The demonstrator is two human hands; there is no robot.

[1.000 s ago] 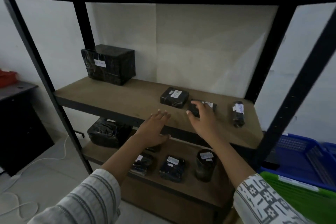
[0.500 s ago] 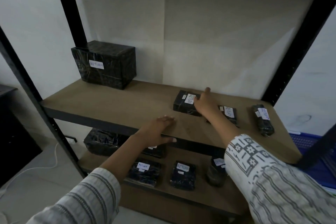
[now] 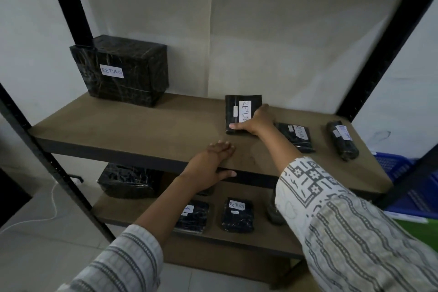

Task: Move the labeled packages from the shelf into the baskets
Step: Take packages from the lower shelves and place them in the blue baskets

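Note:
A flat black package labeled RETURN (image 3: 238, 109) lies on the brown middle shelf (image 3: 147, 125). My right hand (image 3: 254, 122) grips its near right corner, thumb along the front edge. My left hand (image 3: 209, 166) rests on the shelf's front edge, fingers on top and thumb below, holding no package. On the same shelf are a large black RETURN box (image 3: 120, 71) at the back left, a flat black package (image 3: 297, 136) and a black roll (image 3: 342, 140) to the right.
The lower shelf (image 3: 237, 239) holds a bulky black bundle (image 3: 130, 181) and several small labeled black packages (image 3: 237, 214). A blue basket (image 3: 398, 168) and a green one (image 3: 417, 232) sit at the right. Black uprights (image 3: 61, 185) frame the shelf.
My right hand has shifted left from the flat package near the roll and closed on the RETURN package. The view has moved closer. My left hand stays on the shelf edge.

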